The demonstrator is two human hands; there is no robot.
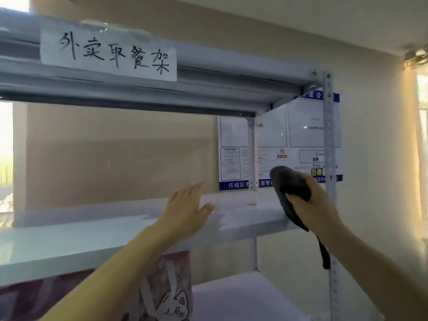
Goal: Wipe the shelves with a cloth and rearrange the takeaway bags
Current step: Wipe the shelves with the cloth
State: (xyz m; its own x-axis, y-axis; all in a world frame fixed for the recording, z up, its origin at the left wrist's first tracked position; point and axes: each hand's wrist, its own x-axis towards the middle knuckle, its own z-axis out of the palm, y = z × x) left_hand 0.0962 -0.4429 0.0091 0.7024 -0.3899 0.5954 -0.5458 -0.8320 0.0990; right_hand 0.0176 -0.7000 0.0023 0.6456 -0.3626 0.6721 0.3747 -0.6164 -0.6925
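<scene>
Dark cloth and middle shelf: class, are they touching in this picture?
Touching. The head view shows the right hand gripping the dark cloth, which lies over the front right edge of the middle shelf, with its tail hanging below.

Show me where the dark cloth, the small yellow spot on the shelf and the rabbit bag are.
dark cloth [290, 184]: head view, bunched part above the fingers.
yellow spot [251, 204]: head view, its middle.
rabbit bag [171, 297]: head view, printed front.

A handwritten paper sign [108, 52] is taped to the top beam. A blue-and-white notice board [278, 144] hangs on the beige wall [115, 158] behind. A window [422, 144] glows at right.
</scene>
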